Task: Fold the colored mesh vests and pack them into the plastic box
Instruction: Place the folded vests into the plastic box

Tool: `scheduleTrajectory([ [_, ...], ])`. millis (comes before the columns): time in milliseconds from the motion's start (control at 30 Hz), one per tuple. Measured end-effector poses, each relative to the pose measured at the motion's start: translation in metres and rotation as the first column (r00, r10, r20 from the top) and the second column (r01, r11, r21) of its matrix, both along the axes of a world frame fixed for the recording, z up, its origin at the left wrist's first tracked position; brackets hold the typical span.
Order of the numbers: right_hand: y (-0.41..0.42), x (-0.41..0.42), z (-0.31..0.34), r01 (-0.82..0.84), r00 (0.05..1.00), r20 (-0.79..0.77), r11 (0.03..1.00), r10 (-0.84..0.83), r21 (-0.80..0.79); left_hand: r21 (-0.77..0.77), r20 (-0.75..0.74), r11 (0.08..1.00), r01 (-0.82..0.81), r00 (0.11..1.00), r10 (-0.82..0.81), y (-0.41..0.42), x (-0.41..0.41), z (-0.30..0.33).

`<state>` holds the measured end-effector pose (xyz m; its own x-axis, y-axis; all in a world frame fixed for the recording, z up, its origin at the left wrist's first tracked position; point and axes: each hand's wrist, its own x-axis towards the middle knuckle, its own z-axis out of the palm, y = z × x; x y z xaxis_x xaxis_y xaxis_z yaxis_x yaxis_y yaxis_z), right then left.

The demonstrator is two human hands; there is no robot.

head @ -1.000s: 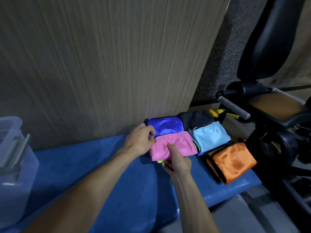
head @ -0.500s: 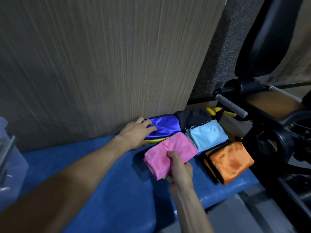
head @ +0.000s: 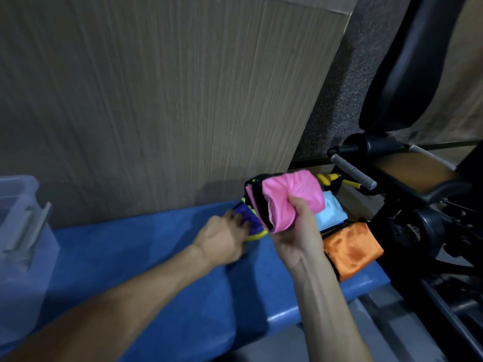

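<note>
The folded pink mesh vest (head: 292,202), which a second ago lay flat on the blue padded bench (head: 136,257) among the other bundles, is now off the surface: the right hand (head: 298,231) grips it from below, thumb over its near face, and holds it up in front of the wood-grain panel (head: 156,100). The left hand (head: 222,239), earlier resting on the pink bundle's left edge, has moved to the folded purple vest with yellow trim (head: 251,220) and its fingers curl round that one's near end, though motion blur hides the exact hold. The folded light-blue vest (head: 330,212) and the folded orange vest (head: 350,249) stay on the bench to the right, beside the black exercise machine (head: 418,199).

So folding looks finished and packing is starting, two bundles at a time. The clear plastic box (head: 21,231) stands at the far left, well apart from both hands, so a long carry across the bench likely comes next.
</note>
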<state>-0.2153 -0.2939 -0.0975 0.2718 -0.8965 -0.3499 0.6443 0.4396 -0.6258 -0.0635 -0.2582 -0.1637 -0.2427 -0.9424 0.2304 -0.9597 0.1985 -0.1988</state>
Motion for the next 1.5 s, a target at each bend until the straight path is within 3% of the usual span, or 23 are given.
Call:
scheduleTrajectory([
  [133,0.008,0.001,-0.018,-0.111,0.974,-0.189,0.99,0.125,0.085,-0.038,-0.078,0.999,-0.037,0.996,0.034,0.043,-0.032,-0.014],
  [233,0.017,-0.006,-0.04,-0.122,0.915,-0.37,0.984,0.161,0.128,0.027,-0.327,0.996,-0.09,0.94,0.094,0.06,-0.028,-0.026],
  [400,0.025,-0.014,-0.05,-0.071,0.83,-0.543,0.99,0.126,0.121,0.069,-0.527,0.998,0.006,0.849,0.031,0.069,-0.02,-0.037],
  [500,0.03,-0.017,-0.051,-0.078,0.735,-0.661,0.987,0.151,0.138,0.116,-0.717,0.993,0.012,0.693,0.075,0.072,-0.012,-0.026],
  [633,0.029,-0.017,-0.053,-0.118,0.671,-0.716,0.981,0.192,0.153,0.072,-0.897,0.964,-0.258,0.406,0.176,0.057,0.009,-0.005],
  [667,0.029,-0.015,-0.052,-0.123,0.662,-0.724,0.981,0.194,0.15,0.124,-0.914,0.955,-0.27,0.345,0.216,0.052,0.01,0.005],
  [733,0.027,-0.013,-0.051,-0.133,0.648,-0.736,0.981,0.196,0.144,0.381,-0.866,0.91,-0.164,0.282,0.414,0.038,0.008,0.022],
  [800,0.027,-0.011,-0.05,-0.147,0.637,-0.743,0.979,0.205,0.143,0.584,-0.76,0.812,-0.021,0.337,0.555,0.025,-0.001,0.036],
  [867,0.025,-0.011,-0.051,-0.163,0.622,-0.751,0.975,0.221,0.152,0.642,-0.725,0.762,0.088,0.392,0.566,0.012,-0.009,0.037],
  [967,0.022,-0.015,-0.05,-0.161,0.629,-0.741,0.972,0.236,0.172,0.665,-0.717,0.741,0.098,0.361,0.596,-0.002,-0.01,0.03],
  [1100,0.02,-0.015,-0.048,-0.179,0.689,-0.67,0.961,0.276,0.211,0.65,-0.753,0.745,0.147,0.252,0.607,0.006,-0.002,0.017],
  [1300,0.031,-0.007,-0.046,-0.147,0.799,-0.572,0.983,0.184,0.112,0.505,-0.852,0.857,0.099,-0.104,0.514,0.034,-0.019,0.0],
  [1367,0.039,-0.014,-0.031,-0.138,0.815,-0.563,0.989,0.14,0.047,0.425,-0.884,0.902,0.081,-0.178,0.432,0.038,-0.031,0.009],
  [1433,0.039,-0.03,-0.012,-0.106,0.834,-0.548,0.993,0.065,-0.044,0.316,-0.931,0.947,0.056,-0.172,0.321,0.032,-0.047,0.03],
  [1500,0.035,-0.055,0.007,-0.057,0.883,-0.469,0.988,-0.016,-0.14,0.225,-0.967,0.969,0.097,-0.099,0.235,0.017,-0.068,0.058],
])
